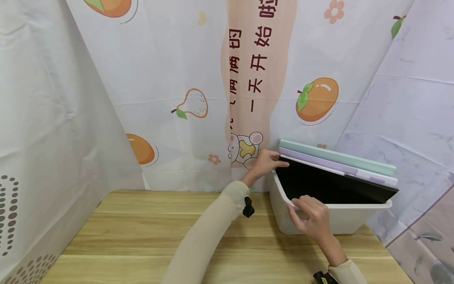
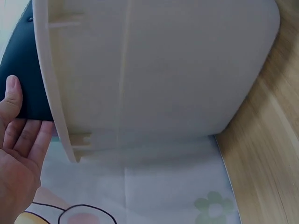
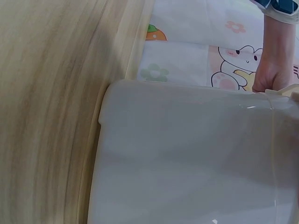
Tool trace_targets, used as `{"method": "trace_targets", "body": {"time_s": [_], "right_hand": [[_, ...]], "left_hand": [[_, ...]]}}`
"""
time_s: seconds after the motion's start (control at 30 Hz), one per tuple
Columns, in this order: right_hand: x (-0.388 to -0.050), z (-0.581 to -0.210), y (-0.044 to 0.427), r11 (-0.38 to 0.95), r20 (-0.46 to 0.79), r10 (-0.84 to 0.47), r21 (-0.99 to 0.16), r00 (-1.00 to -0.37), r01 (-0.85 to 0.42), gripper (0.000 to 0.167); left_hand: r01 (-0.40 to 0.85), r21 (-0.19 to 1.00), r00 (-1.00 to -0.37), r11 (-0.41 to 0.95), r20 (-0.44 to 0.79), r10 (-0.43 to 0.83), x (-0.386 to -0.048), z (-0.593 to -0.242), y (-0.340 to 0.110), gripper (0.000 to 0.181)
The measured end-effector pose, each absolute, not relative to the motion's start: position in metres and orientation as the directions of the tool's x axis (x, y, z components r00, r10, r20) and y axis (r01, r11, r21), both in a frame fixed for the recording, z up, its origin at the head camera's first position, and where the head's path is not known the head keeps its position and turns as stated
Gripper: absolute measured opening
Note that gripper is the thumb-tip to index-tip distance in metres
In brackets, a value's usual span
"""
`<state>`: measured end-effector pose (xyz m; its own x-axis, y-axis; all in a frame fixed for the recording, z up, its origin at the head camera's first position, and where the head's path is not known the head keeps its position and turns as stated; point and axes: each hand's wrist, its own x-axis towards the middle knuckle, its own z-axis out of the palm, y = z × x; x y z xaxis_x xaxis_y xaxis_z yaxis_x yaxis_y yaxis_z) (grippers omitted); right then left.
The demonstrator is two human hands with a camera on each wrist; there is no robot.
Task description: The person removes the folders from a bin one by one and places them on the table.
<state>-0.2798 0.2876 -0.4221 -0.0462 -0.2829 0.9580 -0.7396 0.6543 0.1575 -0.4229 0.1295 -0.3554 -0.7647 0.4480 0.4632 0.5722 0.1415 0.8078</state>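
A white plastic storage bin (image 1: 333,219) stands at the right back of the table. Inside it leans a black book-like item (image 1: 319,181), its dark face toward me. My left hand (image 1: 266,162) pinches this item at its upper left corner. In the left wrist view the thumb (image 2: 13,93) lies on the black face and the other fingers go behind it. My right hand (image 1: 313,219) grips the bin's front rim near the left corner, thumb outside. The right wrist view shows mainly the bin's wall (image 3: 187,149); the right hand's fingers are hidden there.
Behind the black item stand a lilac book-like item (image 1: 319,159) and a mint-green one (image 1: 337,157), both rising above the rim. A patterned cloth (image 1: 159,71) hangs behind the wooden table (image 1: 142,225), close to the bin's back.
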Motion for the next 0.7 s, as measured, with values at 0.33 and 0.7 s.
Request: {"method": "trace_targets", "body": {"time_s": [0.33,0.7], "right_hand": [[-0.28,-0.422,0.288,0.654,0.96,-0.278,0.157,-0.043,-0.74,0.042],[-0.28,-0.422,0.286,0.666,0.96,-0.278,0.165,-0.038,-0.728,0.043]], "left_hand": [[0.629,0.759,-0.722,0.167,0.491,0.487,-0.415,-0.343,0.13,0.021],[0.663,0.747,-0.625,0.035,0.528,0.575,-0.414,-0.331,0.125,0.024]]}}
